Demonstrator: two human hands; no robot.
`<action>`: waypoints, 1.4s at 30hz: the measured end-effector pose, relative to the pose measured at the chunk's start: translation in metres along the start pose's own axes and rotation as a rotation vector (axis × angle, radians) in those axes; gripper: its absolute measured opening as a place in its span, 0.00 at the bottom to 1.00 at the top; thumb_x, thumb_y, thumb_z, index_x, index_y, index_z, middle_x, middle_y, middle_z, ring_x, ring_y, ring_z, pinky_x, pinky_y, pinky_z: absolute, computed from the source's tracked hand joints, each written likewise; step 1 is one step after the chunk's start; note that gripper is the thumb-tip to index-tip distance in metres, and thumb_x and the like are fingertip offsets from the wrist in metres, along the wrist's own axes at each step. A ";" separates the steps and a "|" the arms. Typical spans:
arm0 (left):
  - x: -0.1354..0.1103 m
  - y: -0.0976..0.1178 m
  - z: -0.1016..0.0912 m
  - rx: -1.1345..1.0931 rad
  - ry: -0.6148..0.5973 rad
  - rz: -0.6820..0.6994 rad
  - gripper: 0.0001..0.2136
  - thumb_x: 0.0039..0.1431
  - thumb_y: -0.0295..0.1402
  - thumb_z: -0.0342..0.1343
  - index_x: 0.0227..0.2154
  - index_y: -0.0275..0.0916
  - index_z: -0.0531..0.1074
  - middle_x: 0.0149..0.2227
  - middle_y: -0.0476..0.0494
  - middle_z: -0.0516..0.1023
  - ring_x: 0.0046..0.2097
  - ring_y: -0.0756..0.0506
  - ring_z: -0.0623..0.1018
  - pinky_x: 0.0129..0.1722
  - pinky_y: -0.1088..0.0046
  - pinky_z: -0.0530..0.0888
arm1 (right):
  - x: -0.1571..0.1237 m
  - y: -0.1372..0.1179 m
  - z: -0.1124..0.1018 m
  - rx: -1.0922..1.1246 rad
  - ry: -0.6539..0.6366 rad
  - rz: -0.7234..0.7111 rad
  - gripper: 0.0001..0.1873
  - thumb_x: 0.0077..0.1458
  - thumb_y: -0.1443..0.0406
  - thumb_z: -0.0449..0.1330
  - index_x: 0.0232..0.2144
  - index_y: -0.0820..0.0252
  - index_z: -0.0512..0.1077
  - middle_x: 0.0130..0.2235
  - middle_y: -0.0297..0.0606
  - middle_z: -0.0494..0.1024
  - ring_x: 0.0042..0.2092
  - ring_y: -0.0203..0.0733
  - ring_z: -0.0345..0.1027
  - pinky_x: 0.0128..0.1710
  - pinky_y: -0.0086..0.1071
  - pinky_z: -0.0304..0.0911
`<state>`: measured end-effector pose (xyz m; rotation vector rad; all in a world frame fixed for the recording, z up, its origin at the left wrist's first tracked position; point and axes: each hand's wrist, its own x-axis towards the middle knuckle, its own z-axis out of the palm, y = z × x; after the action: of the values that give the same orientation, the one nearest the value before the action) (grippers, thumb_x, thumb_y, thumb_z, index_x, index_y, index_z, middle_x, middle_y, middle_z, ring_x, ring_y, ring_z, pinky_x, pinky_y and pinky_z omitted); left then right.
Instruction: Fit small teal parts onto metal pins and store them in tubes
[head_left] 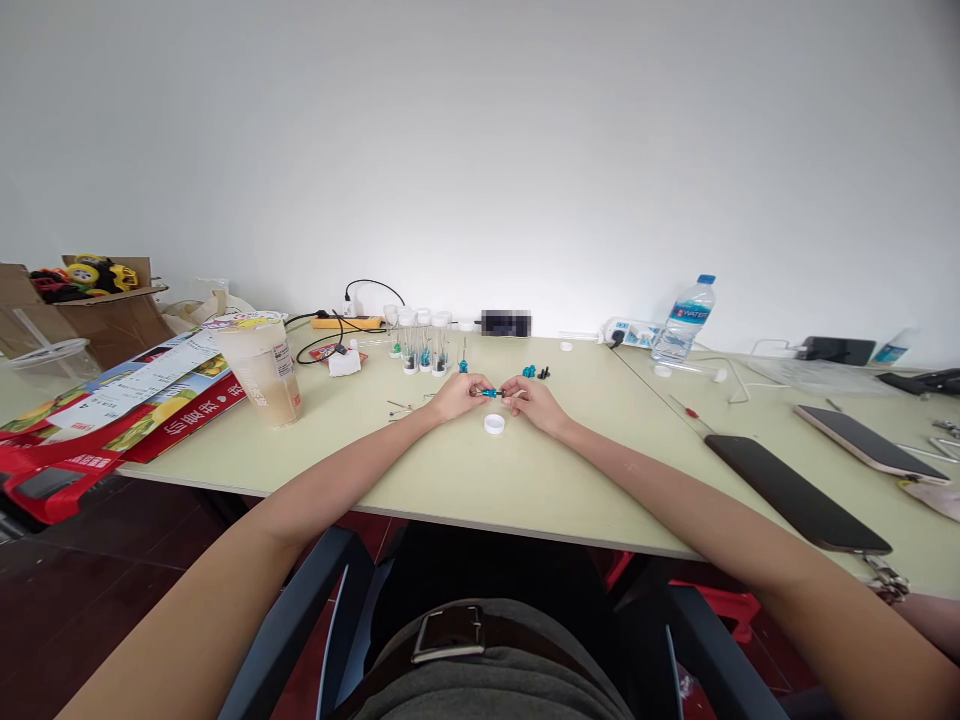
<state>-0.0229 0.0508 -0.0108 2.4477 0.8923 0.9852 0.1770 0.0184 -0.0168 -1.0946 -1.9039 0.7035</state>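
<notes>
While fingers [517,384] pinch a teal piece [490,393], clear tubes [441,342] contain parts [425,358].

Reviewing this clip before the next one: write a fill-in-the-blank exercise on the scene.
The small teal part is between the left hand and the ____ hand.
The round lid near this part is coloured ____.
The water bottle has a ____ coloured cap.
The drink cup stands to the person's ____.
Words: right; white; blue; left.
</notes>
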 end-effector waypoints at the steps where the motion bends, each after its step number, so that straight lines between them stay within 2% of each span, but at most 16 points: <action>1: 0.000 0.000 0.000 0.004 0.001 0.001 0.09 0.48 0.33 0.55 0.32 0.36 0.74 0.25 0.49 0.73 0.25 0.54 0.64 0.26 0.78 0.62 | 0.000 -0.001 0.000 -0.008 0.001 0.005 0.11 0.48 0.62 0.57 0.36 0.60 0.68 0.36 0.36 0.71 0.23 0.29 0.63 0.30 0.31 0.63; 4: 0.000 0.000 0.000 0.013 0.006 0.010 0.09 0.48 0.33 0.55 0.32 0.36 0.74 0.25 0.50 0.73 0.25 0.54 0.64 0.27 0.78 0.62 | 0.000 -0.003 0.000 -0.030 -0.001 0.016 0.13 0.52 0.58 0.53 0.35 0.61 0.69 0.36 0.37 0.72 0.24 0.30 0.64 0.28 0.29 0.62; 7: 0.000 -0.001 0.000 0.002 0.007 0.006 0.09 0.48 0.32 0.55 0.33 0.36 0.74 0.27 0.49 0.74 0.25 0.54 0.64 0.27 0.78 0.63 | 0.000 -0.004 0.000 -0.030 0.016 0.024 0.20 0.57 0.53 0.46 0.37 0.61 0.69 0.35 0.38 0.73 0.24 0.31 0.64 0.25 0.28 0.60; 11: 0.000 0.001 0.000 0.003 0.002 0.004 0.10 0.49 0.33 0.54 0.33 0.36 0.74 0.26 0.48 0.73 0.25 0.53 0.64 0.28 0.77 0.63 | -0.002 -0.005 0.000 -0.012 0.050 0.003 0.24 0.58 0.50 0.42 0.39 0.59 0.69 0.37 0.38 0.72 0.24 0.30 0.64 0.24 0.27 0.58; 18: 0.000 0.000 0.000 0.010 -0.001 0.007 0.09 0.48 0.33 0.55 0.33 0.36 0.74 0.25 0.50 0.72 0.24 0.54 0.63 0.25 0.78 0.61 | -0.001 -0.006 0.001 0.014 0.057 0.036 0.30 0.56 0.46 0.41 0.35 0.62 0.71 0.36 0.41 0.72 0.25 0.32 0.64 0.22 0.28 0.57; 23: 0.000 0.001 0.000 0.017 0.016 0.000 0.09 0.48 0.32 0.55 0.33 0.36 0.74 0.23 0.50 0.70 0.24 0.54 0.64 0.26 0.78 0.61 | -0.002 -0.008 0.001 0.051 0.065 0.045 0.31 0.55 0.44 0.41 0.38 0.60 0.71 0.38 0.41 0.72 0.25 0.32 0.64 0.20 0.27 0.55; 30: 0.001 -0.002 0.001 0.002 0.003 0.017 0.09 0.48 0.31 0.56 0.33 0.35 0.74 0.24 0.51 0.71 0.24 0.54 0.64 0.25 0.78 0.61 | -0.002 -0.006 0.001 0.096 0.054 0.068 0.31 0.54 0.44 0.42 0.34 0.63 0.72 0.36 0.42 0.71 0.25 0.32 0.64 0.20 0.27 0.54; 38: 0.001 -0.002 0.001 0.001 -0.004 0.030 0.09 0.50 0.31 0.54 0.33 0.35 0.74 0.27 0.49 0.73 0.25 0.54 0.64 0.27 0.78 0.62 | -0.001 -0.006 0.001 0.120 0.076 0.081 0.33 0.53 0.43 0.41 0.35 0.63 0.71 0.36 0.42 0.72 0.25 0.32 0.64 0.19 0.26 0.55; 42: 0.000 0.001 0.000 0.025 -0.001 0.009 0.09 0.49 0.31 0.55 0.33 0.35 0.74 0.25 0.50 0.72 0.25 0.54 0.64 0.27 0.78 0.61 | -0.003 -0.010 0.002 0.128 0.082 0.098 0.33 0.53 0.42 0.42 0.34 0.63 0.72 0.36 0.43 0.72 0.25 0.32 0.64 0.19 0.26 0.54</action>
<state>-0.0224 0.0506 -0.0102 2.4748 0.8995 0.9813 0.1723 0.0115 -0.0110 -1.1238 -1.7208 0.8112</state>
